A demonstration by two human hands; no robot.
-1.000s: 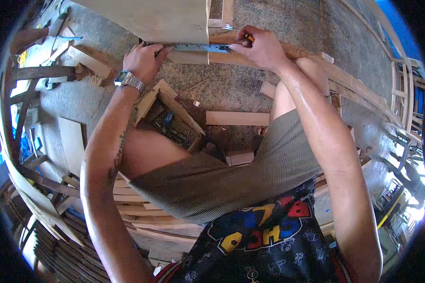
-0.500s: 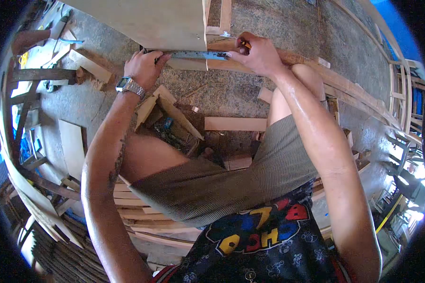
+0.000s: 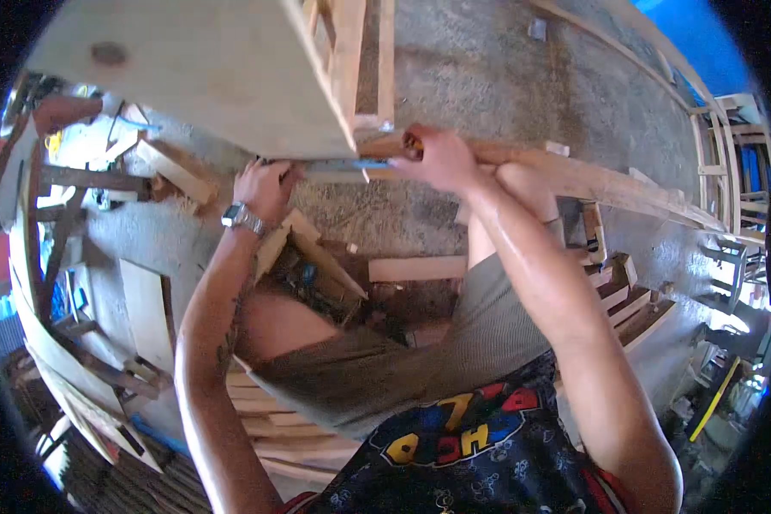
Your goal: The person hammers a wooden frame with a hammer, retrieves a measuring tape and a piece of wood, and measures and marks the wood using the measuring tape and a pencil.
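Note:
A large pale plywood panel [image 3: 206, 73] on a wooden frame stands tilted before me. Along its lower edge runs a thin bluish ruler [image 3: 370, 164] with scale marks, spanning between my hands. At the left end, my left hand [image 3: 264, 190], wearing a silver watch, is closed on the ruler, thumb and fingers at the panel's edge. My right hand [image 3: 444, 161] is curled at the other end, touching or very near the ruler. A small orange-yellow and dark piece, apparently a pencil [image 3: 413, 144], shows in its fingers; blur hides its tip.
A long wooden beam [image 3: 608, 184] extends rightward past my knee. Below my hands, an open box [image 3: 321, 261] of scraps and a short board [image 3: 415, 269] lie on the floor. Wood strips [image 3: 274, 420] sit under me. Another person's limb [image 3: 64, 111] shows at the far left.
The view has shifted, so the panel and my hands appear lower. The panel's right edge now slants more, and my right hand's fingers have curled inward at the ruler's end.

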